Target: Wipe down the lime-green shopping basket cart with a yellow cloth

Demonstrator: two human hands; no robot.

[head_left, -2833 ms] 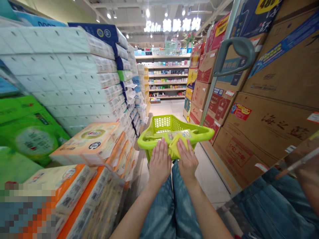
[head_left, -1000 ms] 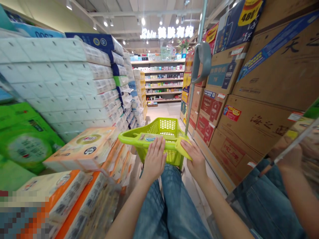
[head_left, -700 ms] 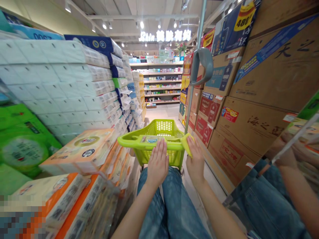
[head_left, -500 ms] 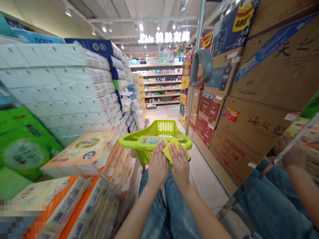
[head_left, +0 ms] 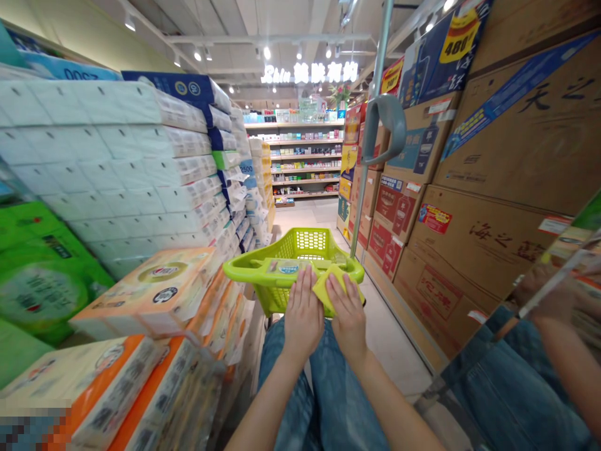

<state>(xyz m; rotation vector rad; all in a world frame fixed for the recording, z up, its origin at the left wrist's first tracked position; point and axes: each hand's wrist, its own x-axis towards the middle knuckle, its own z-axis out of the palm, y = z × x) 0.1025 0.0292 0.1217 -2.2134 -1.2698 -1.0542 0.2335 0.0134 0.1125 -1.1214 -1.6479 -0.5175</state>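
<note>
One cloth [head_left: 323,290] and two hands [head_left: 304,316] meet one basket [head_left: 245,270].

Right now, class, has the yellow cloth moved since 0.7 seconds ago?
Yes. The yellow cloth, under the right hand, has moved left along the rim of the green basket, away from the stacked cartons, toward the left hand.

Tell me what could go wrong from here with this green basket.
The lime-green perforated plastic basket might swing or tip under uneven pressure: the left hand and right hand are both right of its near rim's middle.

The soft-looking yellow cloth could slip, since the right hand's fingers lie extended over it.

If the basket shifts left, it may bump the orange-and-cream plastic-wrapped packs, which appear close to that end.
</note>
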